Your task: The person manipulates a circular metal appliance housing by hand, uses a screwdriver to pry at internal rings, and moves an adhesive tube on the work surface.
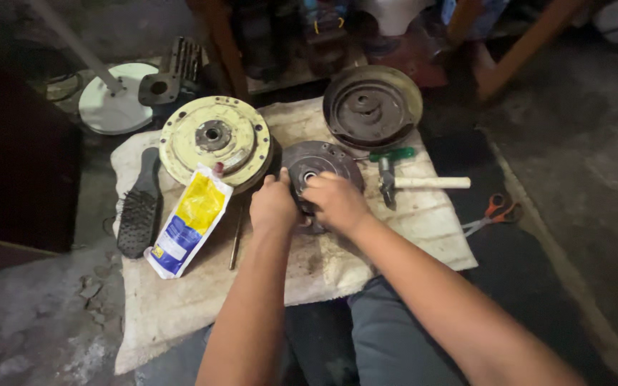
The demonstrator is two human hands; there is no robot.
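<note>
Both hands, left hand [273, 206] and right hand [335, 202], grip the dark round disc [321, 164] lying flat at centre, face up; a hammer [416, 183] lies just right, a yellow disc [214, 139] upper left.

Yellow disc [214, 139], dark dish [372, 106], hammer [416, 183], brush [139, 207], blue-yellow pouch [189, 221], scissors [493, 213] on/nr cloth [180, 300].

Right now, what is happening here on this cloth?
A person sits on the floor with both hands on a dark round metal disc that lies on a dirty white cloth. The left hand grips its near left edge; the right hand rests on top, fingers near the centre hole. Beside it lie a pale yellow round plate, a yellow and blue pouch, a black brush, a hammer and a dark bowl-shaped cover. Orange-handled scissors lie off the cloth.
</note>
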